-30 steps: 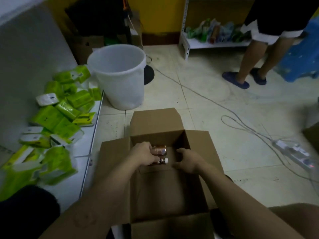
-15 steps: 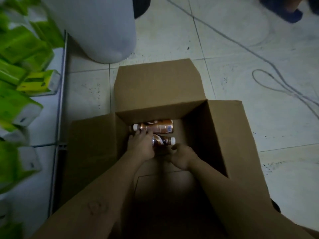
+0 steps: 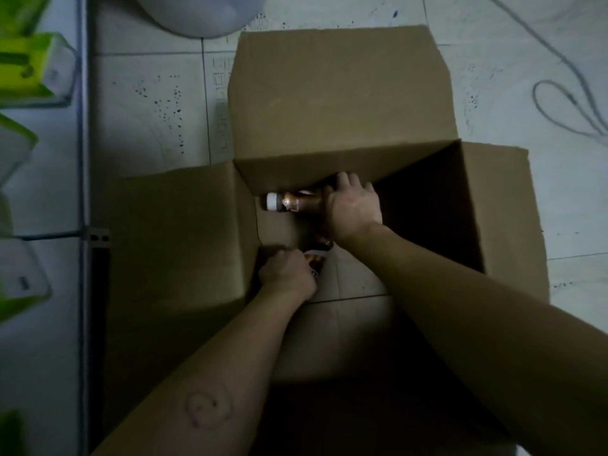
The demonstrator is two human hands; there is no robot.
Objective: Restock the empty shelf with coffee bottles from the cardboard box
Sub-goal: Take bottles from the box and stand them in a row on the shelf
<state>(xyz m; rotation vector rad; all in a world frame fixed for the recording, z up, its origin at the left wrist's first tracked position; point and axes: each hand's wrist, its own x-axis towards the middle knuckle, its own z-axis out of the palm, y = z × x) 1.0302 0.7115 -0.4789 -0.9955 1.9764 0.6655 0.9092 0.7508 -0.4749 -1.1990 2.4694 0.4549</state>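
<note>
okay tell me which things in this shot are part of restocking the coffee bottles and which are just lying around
Part of the job:
cardboard box
far coffee bottle, under the right hand
near coffee bottle, mostly hidden by the left hand

Just lying about:
green packs on the left
white bucket
cable on the floor

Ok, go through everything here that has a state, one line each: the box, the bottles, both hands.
cardboard box: on the floor, flaps folded open.
far bottle: lying on its side in the box, white cap on and pointing left.
near bottle: in the box, mostly hidden by the hands.
right hand: closed over the far bottle's body.
left hand: curled around the near bottle.
</note>
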